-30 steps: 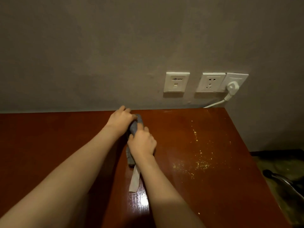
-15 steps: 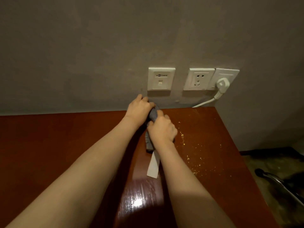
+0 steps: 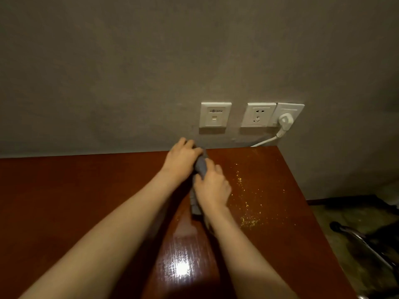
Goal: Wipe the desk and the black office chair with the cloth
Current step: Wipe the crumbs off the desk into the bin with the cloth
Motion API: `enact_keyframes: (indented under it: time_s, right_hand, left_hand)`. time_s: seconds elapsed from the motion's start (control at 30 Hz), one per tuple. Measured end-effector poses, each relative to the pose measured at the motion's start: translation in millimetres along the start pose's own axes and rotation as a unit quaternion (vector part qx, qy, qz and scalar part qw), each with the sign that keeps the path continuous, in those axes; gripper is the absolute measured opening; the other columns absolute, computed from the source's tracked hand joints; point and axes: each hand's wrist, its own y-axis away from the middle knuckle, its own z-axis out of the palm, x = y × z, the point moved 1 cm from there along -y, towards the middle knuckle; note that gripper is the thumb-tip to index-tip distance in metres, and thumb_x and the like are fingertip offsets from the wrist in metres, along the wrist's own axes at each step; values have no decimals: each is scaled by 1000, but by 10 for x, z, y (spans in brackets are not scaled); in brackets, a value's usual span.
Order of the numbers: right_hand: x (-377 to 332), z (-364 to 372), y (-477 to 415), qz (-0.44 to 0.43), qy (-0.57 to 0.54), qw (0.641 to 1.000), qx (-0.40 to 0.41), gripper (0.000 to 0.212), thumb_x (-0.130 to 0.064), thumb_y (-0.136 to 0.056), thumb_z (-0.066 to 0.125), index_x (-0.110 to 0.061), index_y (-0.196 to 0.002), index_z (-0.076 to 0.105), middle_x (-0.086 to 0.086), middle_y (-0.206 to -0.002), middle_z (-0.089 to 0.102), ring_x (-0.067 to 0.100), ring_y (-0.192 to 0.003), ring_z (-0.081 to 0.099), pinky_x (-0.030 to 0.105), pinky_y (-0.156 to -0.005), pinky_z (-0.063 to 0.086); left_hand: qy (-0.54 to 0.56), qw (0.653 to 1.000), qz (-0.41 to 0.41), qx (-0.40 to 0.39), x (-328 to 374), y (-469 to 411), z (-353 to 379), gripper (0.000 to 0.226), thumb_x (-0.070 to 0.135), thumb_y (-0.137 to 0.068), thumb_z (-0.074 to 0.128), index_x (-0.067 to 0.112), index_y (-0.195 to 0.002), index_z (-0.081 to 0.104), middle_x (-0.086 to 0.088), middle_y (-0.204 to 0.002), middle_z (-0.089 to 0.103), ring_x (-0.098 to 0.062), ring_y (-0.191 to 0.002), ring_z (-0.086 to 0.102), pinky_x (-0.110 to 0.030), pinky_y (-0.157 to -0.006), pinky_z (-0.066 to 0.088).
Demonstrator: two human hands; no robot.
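Grey plaster wall: backdrop beyond both hands.

Glossy reddish-brown wooden desk: under the hands, butted against the wall.

Black office chair with chrome bar: partly in view, low and well right of the right hand; not yet wiped, by its distance.

Left hand: the farther one, clenched round the cloth's upper end.

Right hand: nearer, gripping the cloth's middle.

Bunched grey-blue cloth: held between both hands, tail hanging toward the desk; probably being gathered into a wiping pad.

White wall plates: above and right of the hands, one carrying a white plug.

Scattered yellow crumbs: just right of the right hand; likely the first target.

Containers: none in view.
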Motion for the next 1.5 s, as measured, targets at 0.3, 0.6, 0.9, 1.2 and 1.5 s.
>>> enact_keyframes:
  time_s: [0.3,0.6,0.9,1.2,1.5]
  right_hand:
    - [-534,595,793,-14,-12,993,-114,52,-32,-95,48,-24,-142,27,5,-136,41,30,-116,52,36,-87,44]
    - [200,188,680,70,32,996,-33,49,-34,-94,47,-29,-140,31,5,-129,48,31,-110,58,35,-82,46]
    - [804,-234,757,151,47,987,20,49,-30,-93,51,-26,-139,36,9,-126,52,34,-106,59,38,-81,47]
    - [-214,43,1142,111,-78,990,-26,38,-30,-92,50,-21,-129,45,8,-124,55,33,-111,56,36,-82,44]
    - [-481,590,1555,63,-44,991,-109,47,-31,-95,47,-22,-139,33,6,-133,48,32,-111,57,36,-85,44]
  left_hand:
    - [-91,976,41,-192,-674,873,-88,38,13,-87,50,23,-124,50,-3,-115,47,-23,-108,41,-28,-93,32]
    - [-8,990,80,-119,149,496,197,33,19,-93,46,19,-124,55,-7,-116,48,-27,-110,40,-35,-93,36]
    - [5,988,128,-86,978,312,306,35,15,-95,41,16,-129,51,-9,-124,47,-28,-119,38,-34,-95,33]
    - [-65,981,162,-90,17,872,-233,36,16,-92,47,24,-127,51,-2,-118,50,-23,-111,40,-34,-91,36]
    - [-128,974,96,-161,-391,1541,-33,36,14,-93,45,20,-129,48,-3,-122,47,-24,-113,39,-32,-91,34]
